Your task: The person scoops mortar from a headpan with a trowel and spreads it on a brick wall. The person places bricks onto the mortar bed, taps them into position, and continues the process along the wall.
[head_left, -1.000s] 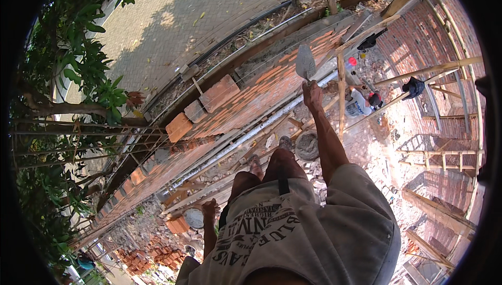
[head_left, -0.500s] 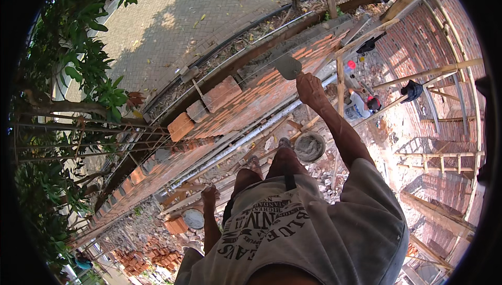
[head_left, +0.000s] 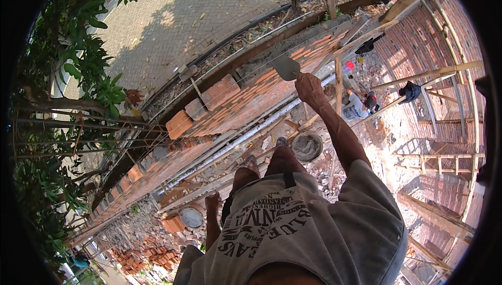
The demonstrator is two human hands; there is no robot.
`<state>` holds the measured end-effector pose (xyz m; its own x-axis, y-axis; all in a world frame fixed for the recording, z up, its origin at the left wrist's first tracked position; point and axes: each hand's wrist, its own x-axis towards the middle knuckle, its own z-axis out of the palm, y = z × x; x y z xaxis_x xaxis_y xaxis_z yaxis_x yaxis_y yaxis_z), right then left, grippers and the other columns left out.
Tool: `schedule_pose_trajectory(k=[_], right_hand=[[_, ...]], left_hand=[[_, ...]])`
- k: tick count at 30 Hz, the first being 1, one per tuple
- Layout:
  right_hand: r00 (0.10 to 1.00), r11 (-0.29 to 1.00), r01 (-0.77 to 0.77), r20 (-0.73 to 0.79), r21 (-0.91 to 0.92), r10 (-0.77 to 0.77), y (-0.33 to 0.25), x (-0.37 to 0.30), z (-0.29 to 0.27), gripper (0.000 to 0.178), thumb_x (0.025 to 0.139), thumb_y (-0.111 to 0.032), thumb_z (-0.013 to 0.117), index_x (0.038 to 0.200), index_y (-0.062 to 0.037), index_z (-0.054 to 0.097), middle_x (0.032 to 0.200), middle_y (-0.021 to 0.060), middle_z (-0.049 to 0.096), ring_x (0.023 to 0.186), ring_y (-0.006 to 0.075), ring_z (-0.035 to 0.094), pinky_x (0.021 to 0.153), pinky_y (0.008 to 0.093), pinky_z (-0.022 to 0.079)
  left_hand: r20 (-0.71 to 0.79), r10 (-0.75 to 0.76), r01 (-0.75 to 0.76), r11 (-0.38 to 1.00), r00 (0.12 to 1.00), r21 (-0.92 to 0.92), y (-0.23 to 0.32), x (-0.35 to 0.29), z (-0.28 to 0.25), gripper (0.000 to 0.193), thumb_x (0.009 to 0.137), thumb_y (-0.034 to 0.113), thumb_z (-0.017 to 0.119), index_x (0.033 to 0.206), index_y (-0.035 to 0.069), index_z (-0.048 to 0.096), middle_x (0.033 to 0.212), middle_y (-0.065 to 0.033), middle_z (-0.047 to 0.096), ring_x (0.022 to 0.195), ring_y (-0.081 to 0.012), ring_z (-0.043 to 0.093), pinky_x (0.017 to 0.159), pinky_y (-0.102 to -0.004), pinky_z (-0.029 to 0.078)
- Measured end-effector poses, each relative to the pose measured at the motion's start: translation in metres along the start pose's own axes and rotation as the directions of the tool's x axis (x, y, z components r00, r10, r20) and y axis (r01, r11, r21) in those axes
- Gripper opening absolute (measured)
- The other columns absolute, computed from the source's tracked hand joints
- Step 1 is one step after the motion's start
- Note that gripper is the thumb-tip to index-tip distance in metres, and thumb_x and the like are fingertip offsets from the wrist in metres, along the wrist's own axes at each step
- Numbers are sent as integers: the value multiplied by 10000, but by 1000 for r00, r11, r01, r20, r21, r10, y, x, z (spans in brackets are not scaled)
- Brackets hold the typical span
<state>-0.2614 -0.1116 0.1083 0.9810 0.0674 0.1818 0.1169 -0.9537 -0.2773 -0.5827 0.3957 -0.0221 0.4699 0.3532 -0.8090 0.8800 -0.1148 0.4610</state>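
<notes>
My right hand (head_left: pixel 309 89) is closed round the handle of a trowel (head_left: pixel 287 68), its grey blade held out over the brick wall (head_left: pixel 264 90). Further left along the wall top sit a large reddish brick (head_left: pixel 220 92), a greyish brick (head_left: pixel 196 109) and an orange brick (head_left: pixel 179 124). A thin string runs past the bricks along the wall. My left hand (head_left: pixel 212 200) hangs low beside my left leg, away from the wall; its fingers are mostly hidden from above. Near my feet stands a round bucket of grey mortar (head_left: pixel 307 147).
Another round container (head_left: pixel 191 217) stands lower left, near piled bricks (head_left: pixel 164 256). Wooden poles (head_left: pixel 339 83) rise beside my right arm. A person (head_left: pixel 360 105) in a light shirt is below at right. Leafy branches (head_left: pixel 107 94) hang at left; a paved road (head_left: pixel 193 18) lies beyond the wall.
The trowel and my right hand have shifted very slightly left. My left hand has dropped a little lower. The person below has changed posture slightly.
</notes>
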Motion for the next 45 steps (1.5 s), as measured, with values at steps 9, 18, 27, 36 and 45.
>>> schedule_pose_trajectory(k=[9,18,27,36,45], right_hand=[[1000,999,-8,8,-50,9,-18,-5,-16,83,790,-46,558,844,-55,620,827,171,616,850,347,617,750,448,493],[997,942,-82,37,325,74,-2,2,0,213,781,-188,615,843,15,627,745,257,603,757,437,611,665,494,470],[960,918,-249,206,308,191,13,-12,3,285,790,-249,654,879,16,601,814,223,598,797,427,591,700,506,477],[979,990,116,162,81,-128,-31,34,10,164,763,-116,608,891,-12,620,839,202,618,819,376,629,710,463,517],[981,970,-87,149,-227,123,18,72,-35,159,766,-106,583,886,-27,650,859,195,672,863,353,676,755,437,550]], left_hand=[[70,4,8,986,998,-164,6,11,9,303,905,320,610,725,83,549,586,6,494,454,-115,491,400,-260,360],[53,-26,30,998,998,-60,20,-6,14,276,913,306,601,756,81,577,603,-7,527,465,-116,490,413,-269,358],[38,-39,42,996,999,-78,5,1,11,274,907,310,595,802,57,604,625,-26,543,500,-149,533,453,-270,404],[124,-65,70,997,990,-30,17,6,8,314,910,355,604,827,52,622,677,-53,606,555,-163,569,486,-267,399],[-12,-23,22,995,1000,-94,10,9,6,342,895,360,616,810,28,615,670,-79,619,560,-187,601,499,-320,477]])
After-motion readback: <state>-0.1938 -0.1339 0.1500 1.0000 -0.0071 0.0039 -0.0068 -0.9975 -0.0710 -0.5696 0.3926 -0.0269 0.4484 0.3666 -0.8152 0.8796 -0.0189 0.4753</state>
